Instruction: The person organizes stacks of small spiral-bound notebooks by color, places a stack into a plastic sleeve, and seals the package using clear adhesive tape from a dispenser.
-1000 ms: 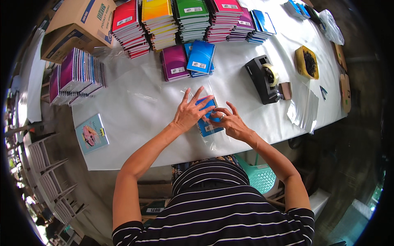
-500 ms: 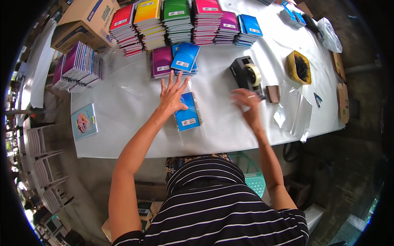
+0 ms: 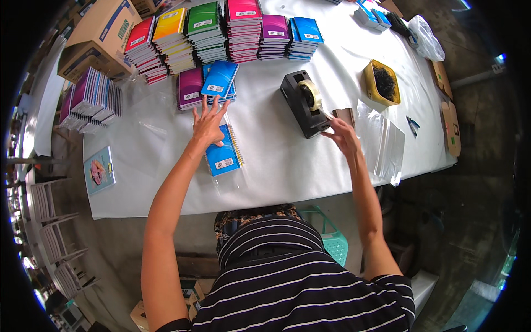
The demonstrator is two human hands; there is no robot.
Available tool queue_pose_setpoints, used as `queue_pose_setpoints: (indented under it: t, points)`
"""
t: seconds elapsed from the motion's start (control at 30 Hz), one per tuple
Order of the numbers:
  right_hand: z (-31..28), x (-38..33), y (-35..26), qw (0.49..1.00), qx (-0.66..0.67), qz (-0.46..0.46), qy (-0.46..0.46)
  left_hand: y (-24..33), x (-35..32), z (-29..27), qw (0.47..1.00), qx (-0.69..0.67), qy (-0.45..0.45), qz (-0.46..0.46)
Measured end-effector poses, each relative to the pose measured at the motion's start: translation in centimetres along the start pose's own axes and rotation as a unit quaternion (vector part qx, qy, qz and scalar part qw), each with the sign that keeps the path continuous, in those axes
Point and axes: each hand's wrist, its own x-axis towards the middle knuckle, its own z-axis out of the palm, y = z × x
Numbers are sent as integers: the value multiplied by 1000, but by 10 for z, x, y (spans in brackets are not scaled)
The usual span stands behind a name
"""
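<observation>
- The left hand lies flat with fingers spread, palm down on the top end of a blue spiral notebook; it grasps nothing, only presses.
- That notebook sits inside a clear plastic sleeve near the middle of the table's near edge; the sleeve's outline is faint against the white table and hard to trace.
- The right hand reaches the black tape dispenser near the table's centre, its fingertips at the dispenser's front end. Whether they pinch the tape I cannot tell; the strip itself is too thin to make out.
- A small brown piece just beyond the right hand is partly hidden by it.
- A stack of clear bags lies toward the right part of the near edge, beside the right hand.
- Along the far edge stand stacks of coloured notebooks; two more notebooks lie just past the left fingertips.
- A yellow tray of dark small bits, too small to identify, sits toward the right edge.
- A cardboard box at the far left corner is cut by the picture's rim.
</observation>
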Motion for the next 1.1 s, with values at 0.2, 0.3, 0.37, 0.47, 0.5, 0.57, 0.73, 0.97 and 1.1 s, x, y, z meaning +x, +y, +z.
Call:
queue_pose_setpoints:
  t: [0.2, 0.3, 0.37, 0.47, 0.5, 0.57, 0.73, 0.97, 1.1]
  points:
    - [-12, -23, 34, 917, -332, -158, 155, -7, -1, -11, 999, -23, -43, 2]
    - [-13, -20, 16, 647, -687, -167, 287, -12, 5, -9, 998, -34, -58, 9]
    - [32, -18, -1, 684, -691, -173, 160, -16, 4, -7, 997, -55, -54, 12]
    - [165, -2, 4, 781, -589, -121, -167, -19, 6, -2, 996, -76, -43, 23]
    - [205, 4, 10, 817, -518, -60, -244, -21, 7, 2, 996, -83, -32, 26]
    - [241, 29, 48, 808, -502, -27, -306, -20, 13, 7, 995, -91, -17, 40]
    - [285, 49, 83, 706, -671, 37, -224, -32, 17, 21, 990, -128, 6, 50]
    - [298, 38, 82, 629, -758, -39, -167, -29, 14, 9, 993, -76, -44, 72]
    - [303, 45, 82, 545, -816, -23, -193, -36, 8, 3, 992, -91, -19, 85]
